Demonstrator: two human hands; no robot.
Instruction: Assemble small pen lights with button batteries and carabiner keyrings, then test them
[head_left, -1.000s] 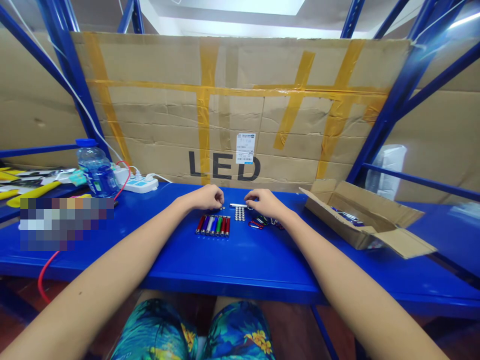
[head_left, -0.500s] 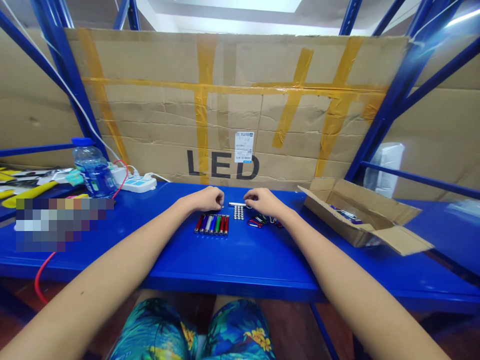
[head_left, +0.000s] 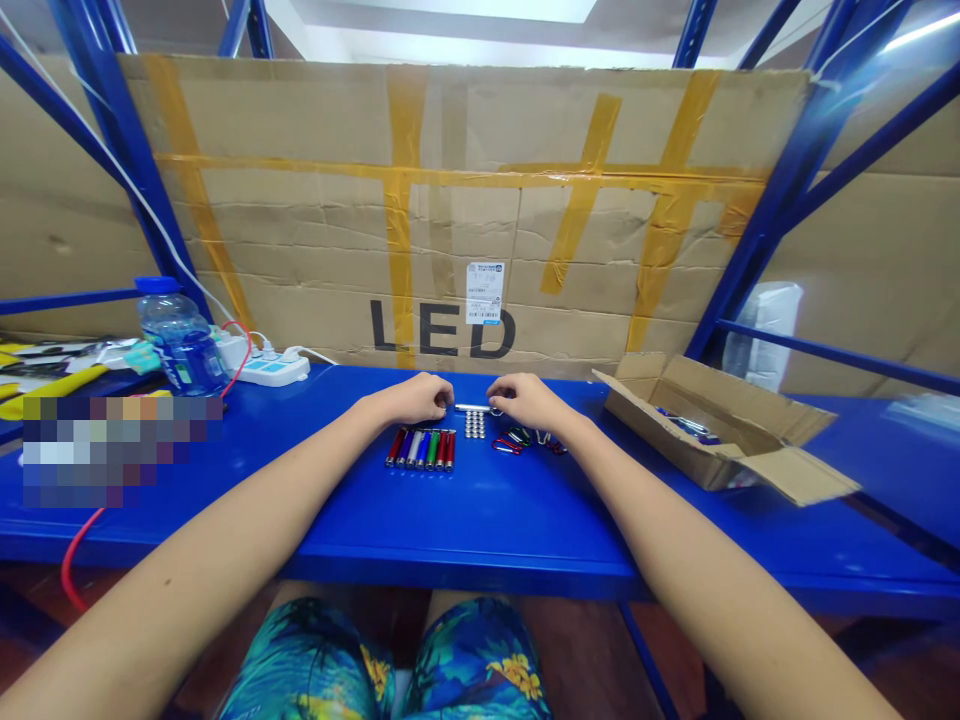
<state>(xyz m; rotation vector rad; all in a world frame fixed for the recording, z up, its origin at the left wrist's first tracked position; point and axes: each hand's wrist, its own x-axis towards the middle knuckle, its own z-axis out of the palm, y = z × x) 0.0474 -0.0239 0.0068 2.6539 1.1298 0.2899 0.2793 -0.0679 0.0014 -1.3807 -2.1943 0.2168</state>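
My right hand (head_left: 523,398) is closed at the back of the table, its fingertips at the right end of a slim silver tube (head_left: 472,408) that lies level, pointing left. My left hand (head_left: 424,399) is pinched shut near the tube's left end; whatever is between those fingertips is too small to make out. Just below the tube are small silver button cells (head_left: 475,425) in neat rows. A row of coloured metal tubes (head_left: 421,450), red, blue, silver and green, lies below my left hand. Coloured carabiner clips (head_left: 508,442) sit beneath my right wrist, partly hidden by it.
An open cardboard box (head_left: 712,440) with metal pieces inside stands on the right of the blue table (head_left: 465,530). At the left are a water bottle (head_left: 180,340), a power strip (head_left: 274,367) and a red cable (head_left: 75,560). Taped cardboard (head_left: 322,230) walls off the back.
My left hand has edged right, closer to the silver tube's left end. The small shiny piece seen at its fingertips before is now hidden. My right hand keeps its place at the tube.
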